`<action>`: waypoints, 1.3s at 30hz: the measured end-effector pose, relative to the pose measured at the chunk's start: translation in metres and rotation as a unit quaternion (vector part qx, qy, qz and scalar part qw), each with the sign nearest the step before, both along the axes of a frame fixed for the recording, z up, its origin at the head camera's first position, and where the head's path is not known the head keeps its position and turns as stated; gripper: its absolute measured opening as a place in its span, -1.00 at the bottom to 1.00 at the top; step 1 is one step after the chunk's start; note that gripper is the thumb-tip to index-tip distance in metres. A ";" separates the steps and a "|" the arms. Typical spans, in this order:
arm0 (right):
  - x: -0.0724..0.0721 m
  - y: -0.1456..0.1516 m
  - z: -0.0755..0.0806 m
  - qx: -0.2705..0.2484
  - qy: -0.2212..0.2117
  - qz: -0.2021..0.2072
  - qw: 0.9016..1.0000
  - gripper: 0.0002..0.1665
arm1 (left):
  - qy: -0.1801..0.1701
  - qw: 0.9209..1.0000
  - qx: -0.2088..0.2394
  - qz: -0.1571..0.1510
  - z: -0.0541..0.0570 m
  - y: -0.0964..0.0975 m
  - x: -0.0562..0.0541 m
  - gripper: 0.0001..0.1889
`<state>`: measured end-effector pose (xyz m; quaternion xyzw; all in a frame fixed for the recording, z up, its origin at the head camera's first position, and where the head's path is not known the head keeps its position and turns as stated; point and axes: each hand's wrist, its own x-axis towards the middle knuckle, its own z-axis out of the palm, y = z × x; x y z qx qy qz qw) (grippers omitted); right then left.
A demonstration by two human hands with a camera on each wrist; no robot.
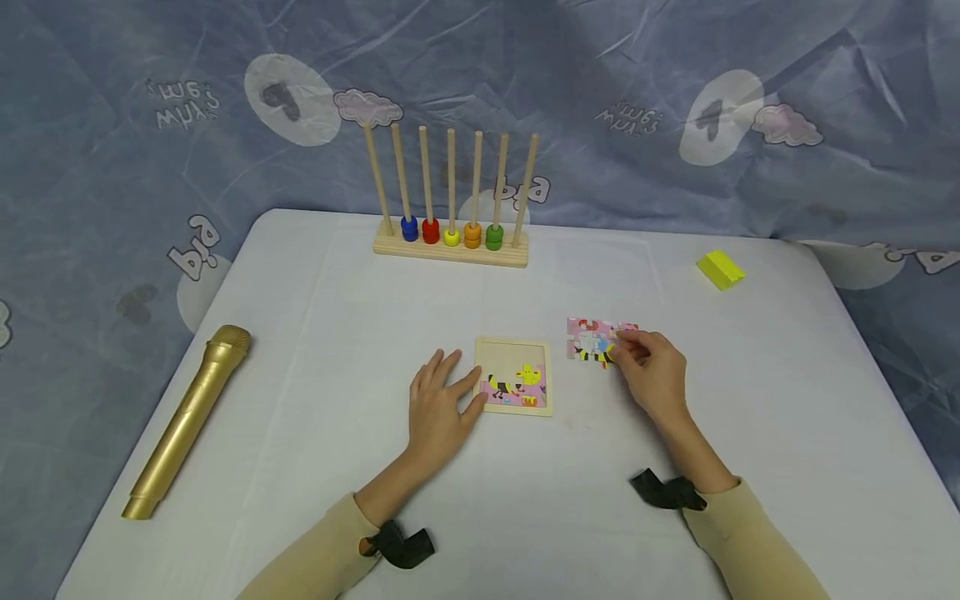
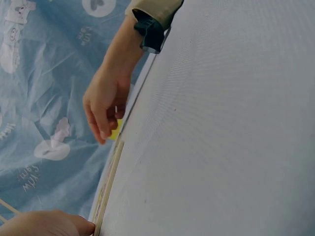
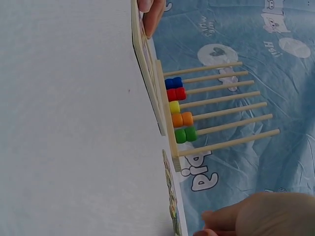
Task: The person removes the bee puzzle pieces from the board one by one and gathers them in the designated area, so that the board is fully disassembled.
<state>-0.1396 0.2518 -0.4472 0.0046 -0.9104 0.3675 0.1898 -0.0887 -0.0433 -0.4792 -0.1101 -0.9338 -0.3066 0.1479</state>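
A square wooden puzzle tray point(image 1: 513, 340) lies on the table, its lower part filled with pink and yellow pieces point(image 1: 531, 375). My left hand point(image 1: 438, 417) has its fingers spread, and the thumb and index finger touch the tray's left edge. In the left wrist view the thumb point(image 2: 81, 224) meets the tray's rim point(image 2: 109, 189). My right hand point(image 1: 654, 371) is at a group of loose puzzle pieces point(image 1: 588, 337) right of the tray. Its thumb and index finger are bent close together over them. Whether a piece sits between the fingertips cannot be made out.
At the back stands a wooden peg abacus point(image 1: 450, 248) with coloured beads on upright rods. A gold microphone point(image 1: 187, 421) lies along the left side. A yellow block point(image 1: 721, 269) rests at the back right of the white-covered table point(image 1: 330, 317). Behind hangs a blue-grey printed cloth point(image 1: 480, 50).
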 end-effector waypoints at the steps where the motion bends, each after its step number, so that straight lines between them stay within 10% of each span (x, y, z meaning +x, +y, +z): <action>1: 0.001 -0.002 0.002 -0.010 0.003 0.002 1.000 -0.79 | 0.000 1.000 0.001 -0.001 0.000 0.000 0.000 -0.61; 13: 0.013 -0.058 0.013 -0.057 -0.086 0.133 0.986 -0.72 | 0.007 1.000 0.006 0.000 -0.003 -0.001 -0.001 -0.62; 22: 0.017 -0.077 0.010 -0.089 -0.073 0.160 0.980 -0.66 | 0.004 1.000 0.007 -0.001 -0.001 -0.001 -0.001 -0.62; 39: 0.015 -0.076 -0.005 0.036 -0.059 0.170 0.983 -0.70 | -0.004 1.000 0.004 0.000 -0.002 -0.001 0.000 -0.61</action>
